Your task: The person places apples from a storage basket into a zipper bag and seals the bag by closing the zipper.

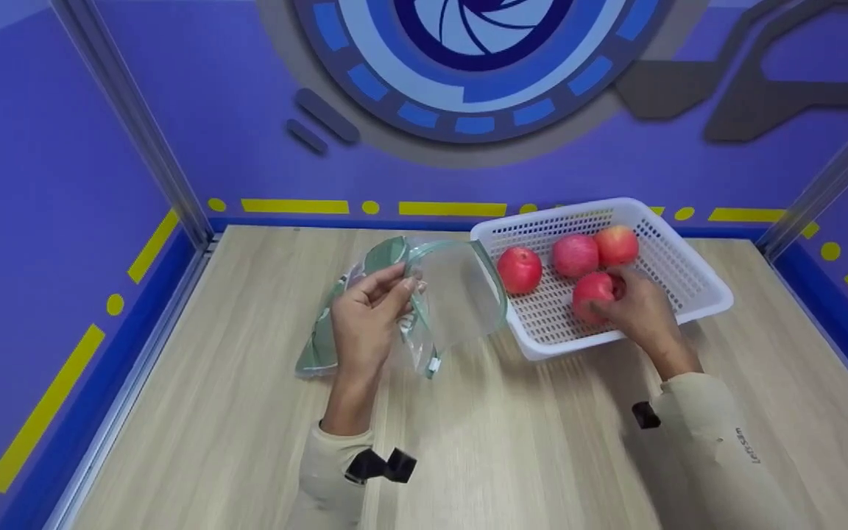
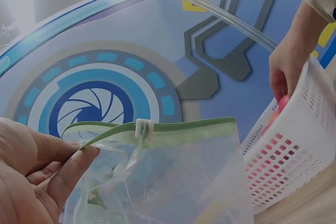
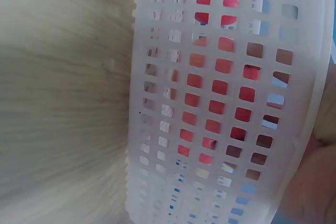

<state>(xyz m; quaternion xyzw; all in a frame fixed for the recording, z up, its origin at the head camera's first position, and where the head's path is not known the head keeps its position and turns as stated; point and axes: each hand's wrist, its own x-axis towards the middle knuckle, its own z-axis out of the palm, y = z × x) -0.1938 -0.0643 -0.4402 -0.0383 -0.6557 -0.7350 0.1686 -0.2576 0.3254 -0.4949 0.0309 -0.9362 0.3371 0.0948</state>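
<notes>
A clear zip bag point(image 1: 439, 294) with a green seal strip is held up off the table by my left hand point(image 1: 369, 316), whose fingers pinch its open rim; its mouth faces the basket. In the left wrist view the bag point(image 2: 173, 177) shows its white slider point(image 2: 143, 128), with my fingers point(image 2: 63, 174) on the rim. A white perforated basket point(image 1: 678, 276) holds several red apples. My right hand point(image 1: 634, 305) reaches into it and curls round the nearest apple point(image 1: 590, 293). The right wrist view shows only the basket wall point(image 3: 220, 103) with red behind its holes.
The basket stands at the back right of a light wooden table point(image 1: 512, 442), close to the purple back wall point(image 1: 196, 110). Purple side panels with yellow markings close in both sides. Other apples point(image 1: 520, 269) lie in the basket's left and far parts.
</notes>
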